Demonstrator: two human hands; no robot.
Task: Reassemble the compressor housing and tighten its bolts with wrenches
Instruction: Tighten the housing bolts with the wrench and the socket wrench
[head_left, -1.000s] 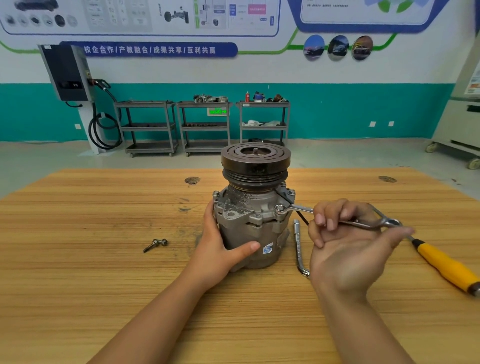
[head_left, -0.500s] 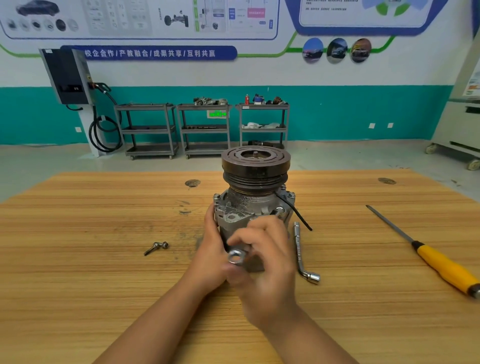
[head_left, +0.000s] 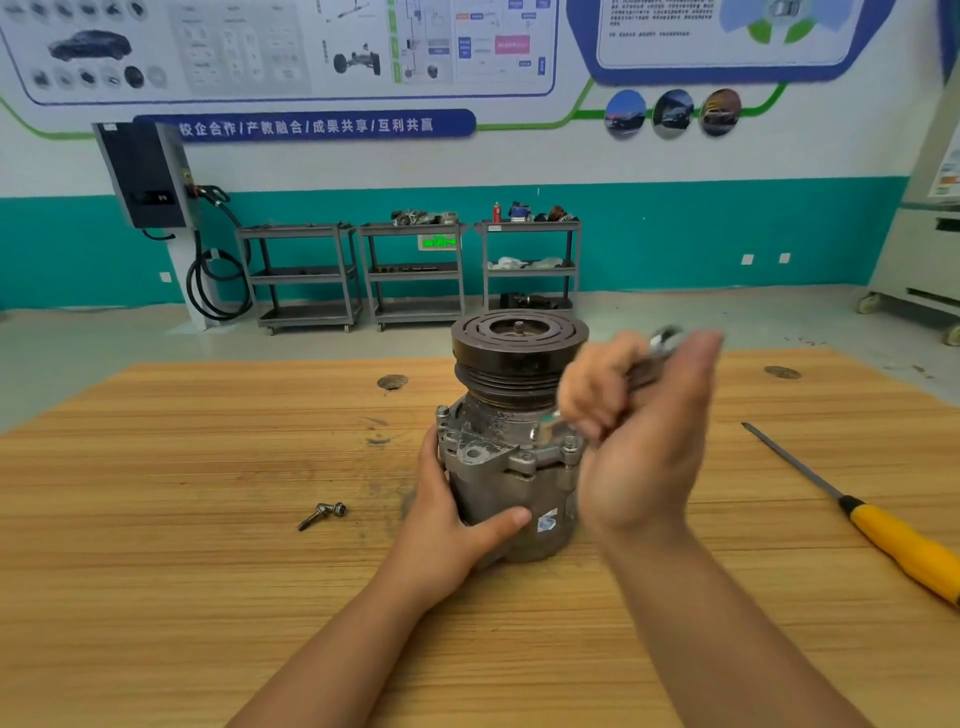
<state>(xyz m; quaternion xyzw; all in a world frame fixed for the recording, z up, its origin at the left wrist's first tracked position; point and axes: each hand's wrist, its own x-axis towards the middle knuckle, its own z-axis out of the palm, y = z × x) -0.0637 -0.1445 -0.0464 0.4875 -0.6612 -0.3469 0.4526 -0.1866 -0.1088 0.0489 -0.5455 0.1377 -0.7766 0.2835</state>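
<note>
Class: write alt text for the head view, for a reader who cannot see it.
A person's left hand grips an upright compressor on a table while the right hand, motion-blurred, holds a wrench beside it. To its left lie loose bolts, to its right a yellow-handled screwdriver.

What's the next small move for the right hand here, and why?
Probably seat the wrench squarely on the flange bolt at the housing's right side before pulling. The right hand grips the wrench with its lower end near that bolt, but blur hides whether it is engaged. The left hand braces the compressor upright on the table.
</note>
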